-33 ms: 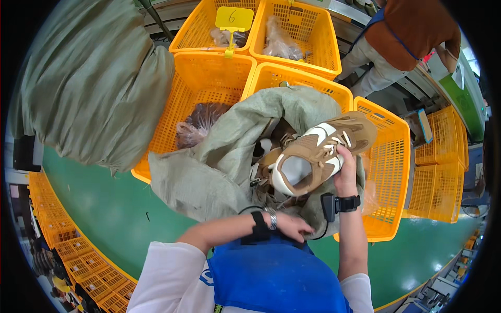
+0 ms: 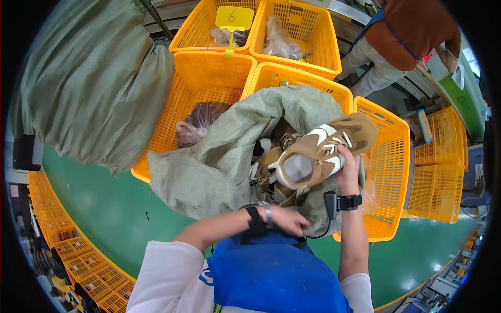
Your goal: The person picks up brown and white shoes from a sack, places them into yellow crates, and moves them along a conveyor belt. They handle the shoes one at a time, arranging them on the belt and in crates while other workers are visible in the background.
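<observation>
Little differs from the earlier frame: the shoe (image 2: 318,147), brown and white, has its heel end shifted slightly to the right, and the right hand (image 2: 348,169) has gone slightly right with it. The left hand (image 2: 289,220) sits a touch higher; the open sack (image 2: 182,180) looks almost unchanged.

The right hand pinches the shoe by its side near the laces, over the sack's mouth, toe toward the upper right. The left hand is at the sack's near edge, fingers partly bent; whether they grip the cloth I cannot tell. More shoes (image 2: 267,156) lie inside the sack.

The shoe's toe overlaps the rim of the right crate (image 2: 394,175) in this view, so room is tight there. The sack's cloth covers part of the middle crate (image 2: 308,78). At the left, a bulging grey-green bundle (image 2: 94,88) crowds the left crate (image 2: 214,65), which has a plastic bag (image 2: 203,122) in it. Open green floor (image 2: 104,182) stretches left of the sack; a smaller patch shows at the lower right.

Beyond, two crates stand at the back, one bearing a yellow card (image 2: 234,20). A person (image 2: 415,34) in brown stands at the upper right.
</observation>
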Available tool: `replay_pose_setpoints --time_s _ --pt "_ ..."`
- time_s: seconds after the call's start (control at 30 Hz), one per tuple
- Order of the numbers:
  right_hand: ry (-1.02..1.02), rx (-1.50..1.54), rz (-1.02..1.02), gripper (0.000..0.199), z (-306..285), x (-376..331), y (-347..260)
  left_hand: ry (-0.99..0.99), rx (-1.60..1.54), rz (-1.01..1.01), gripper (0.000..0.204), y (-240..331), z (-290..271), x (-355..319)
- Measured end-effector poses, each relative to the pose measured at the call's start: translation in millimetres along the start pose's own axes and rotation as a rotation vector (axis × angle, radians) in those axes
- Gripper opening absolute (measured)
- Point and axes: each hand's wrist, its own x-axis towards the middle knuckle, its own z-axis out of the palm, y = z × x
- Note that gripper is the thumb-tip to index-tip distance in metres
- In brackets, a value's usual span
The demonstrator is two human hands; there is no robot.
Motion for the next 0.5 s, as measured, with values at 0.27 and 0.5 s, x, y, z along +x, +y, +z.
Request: replay_pose_setpoints --time_s 0.27,0.5 --pt "0.231 0.172 -0.072 0.044 -104.8 0.2 -28.3 1.151 0.945 -0.366 0.068 -53.4 -98.0 -31.3" --pt "0.261 0.048 -0.133 0.048 -106.4 -36.7 -22.7 0.986 0.84 -0.63 0.058 -13.5 -147.1 -41.8"
